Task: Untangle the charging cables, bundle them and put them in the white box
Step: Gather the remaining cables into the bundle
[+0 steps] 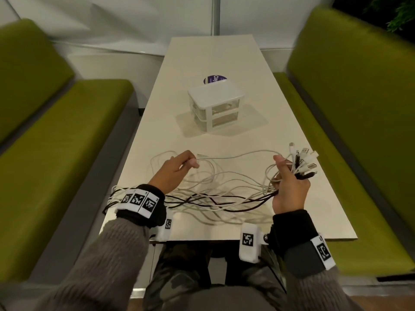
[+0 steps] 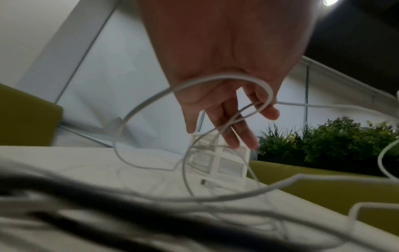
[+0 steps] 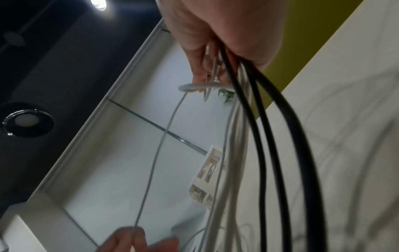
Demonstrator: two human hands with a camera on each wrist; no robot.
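Observation:
Several white and black charging cables (image 1: 213,198) lie tangled on the near part of the table and spill over its left corner. My right hand (image 1: 285,169) grips their gathered ends, and the plugs (image 1: 303,162) fan out above the fist. In the right wrist view, black and white cables (image 3: 265,119) hang from that right hand (image 3: 207,68). My left hand (image 1: 193,161) pinches one white cable (image 1: 235,156) that runs across to the right hand. It loops over the fingers (image 2: 228,119) in the left wrist view. The white box (image 1: 213,106) stands mid-table with its lid on.
The cream table (image 1: 303,209) is narrow, with green benches (image 1: 67,131) on both sides. A round purple sticker (image 1: 213,79) lies behind the box. A white wall and window frame close off the far end. Plants (image 2: 334,139) show to the right.

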